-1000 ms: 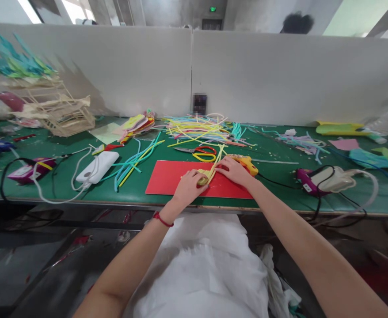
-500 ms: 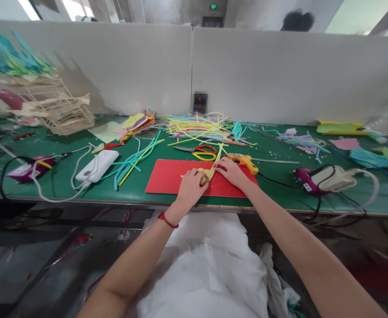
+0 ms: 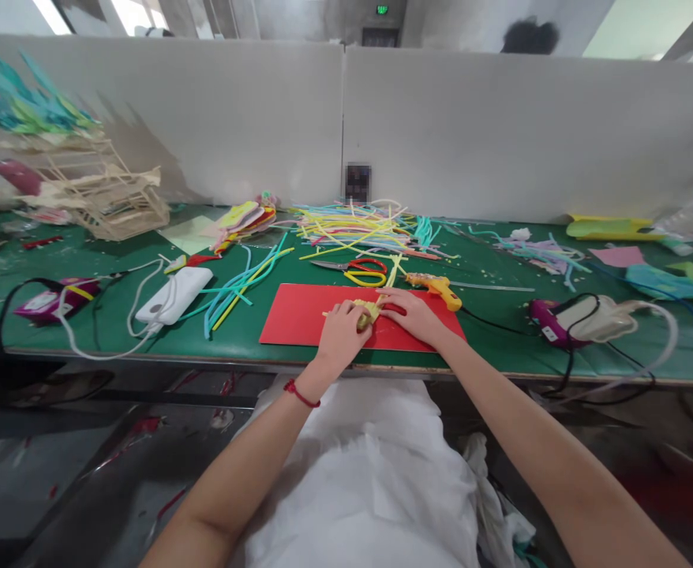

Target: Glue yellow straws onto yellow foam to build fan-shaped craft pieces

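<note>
Head view, lower centre of frame. Left hand (image 3: pixel 339 335) and right hand (image 3: pixel 413 314) met over a red sheet (image 3: pixel 299 315) lying flat on the green desk (image 3: pixel 234 341), near its front edge.

Work piece: a small yellow bundle (image 3: pixel 365 313) of foam strips, resting on the red sheet between the two hands. Left fingers were curled and clamped on its near side. Right fingers lay stretched out and close together, tips against its far side — whether they pinched it or only pressed, cannot tell.

State of the work, as judged: the bundle looked compact at its core, but thin yellow ends trailed off it toward the top of the frame, so it seemed partly formed, not finished.

Around it: an orange-and-yellow glue gun (image 3: pixel 435 285) just right of the right hand, lying on the desk and not held. Scissors (image 3: pixel 355 270) just above the red sheet. A large pile of loose coloured strips (image 3: pixel 352 225) further up, centre — unused. A white power bank (image 3: pixel 174 296) at left centre.
</note>
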{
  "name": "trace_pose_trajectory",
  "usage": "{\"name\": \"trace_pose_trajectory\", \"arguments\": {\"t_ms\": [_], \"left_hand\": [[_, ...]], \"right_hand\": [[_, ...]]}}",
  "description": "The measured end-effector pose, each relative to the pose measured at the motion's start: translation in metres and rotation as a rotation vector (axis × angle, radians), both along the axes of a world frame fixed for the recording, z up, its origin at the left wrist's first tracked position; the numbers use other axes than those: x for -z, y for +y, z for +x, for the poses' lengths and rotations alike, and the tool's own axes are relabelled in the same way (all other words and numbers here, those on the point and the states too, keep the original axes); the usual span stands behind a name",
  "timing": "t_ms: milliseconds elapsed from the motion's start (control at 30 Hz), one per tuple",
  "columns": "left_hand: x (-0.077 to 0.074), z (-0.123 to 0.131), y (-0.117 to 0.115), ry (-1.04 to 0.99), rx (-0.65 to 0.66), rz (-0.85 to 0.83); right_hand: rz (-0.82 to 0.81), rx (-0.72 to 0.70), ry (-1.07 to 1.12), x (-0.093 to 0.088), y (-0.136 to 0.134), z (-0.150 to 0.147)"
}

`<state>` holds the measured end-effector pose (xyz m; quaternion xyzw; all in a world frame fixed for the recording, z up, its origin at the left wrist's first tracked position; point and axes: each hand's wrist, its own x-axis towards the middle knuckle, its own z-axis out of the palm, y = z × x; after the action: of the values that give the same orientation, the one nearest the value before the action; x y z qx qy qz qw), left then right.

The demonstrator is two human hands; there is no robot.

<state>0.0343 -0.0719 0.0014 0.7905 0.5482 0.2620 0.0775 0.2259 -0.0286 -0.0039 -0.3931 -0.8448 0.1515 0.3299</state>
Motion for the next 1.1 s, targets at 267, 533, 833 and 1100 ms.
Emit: {"name": "trace_pose_trajectory", "arguments": {"t_ms": [267, 533, 833, 1100], "left_hand": [[0.001, -0.001, 0.001, -0.025, 0.018, 0.008], [0.002, -0.001, 0.0, -0.037, 0.017, 0.003], [0.002, -0.001, 0.0, -0.056, 0.011, -0.003], [0.001, -0.001, -0.002, -0.042, 0.005, 0.006]], "right_hand": [[-0.05, 0.009, 0.008, -0.004, -0.001, -0.003], [0.035, 0.013, -0.119, -0.003, -0.007, 0.013], [0.032, -0.01, -0.297, -0.003, -0.013, 0.022], [-0.025, -0.002, -0.393, -0.005, -0.012, 0.02]]}}
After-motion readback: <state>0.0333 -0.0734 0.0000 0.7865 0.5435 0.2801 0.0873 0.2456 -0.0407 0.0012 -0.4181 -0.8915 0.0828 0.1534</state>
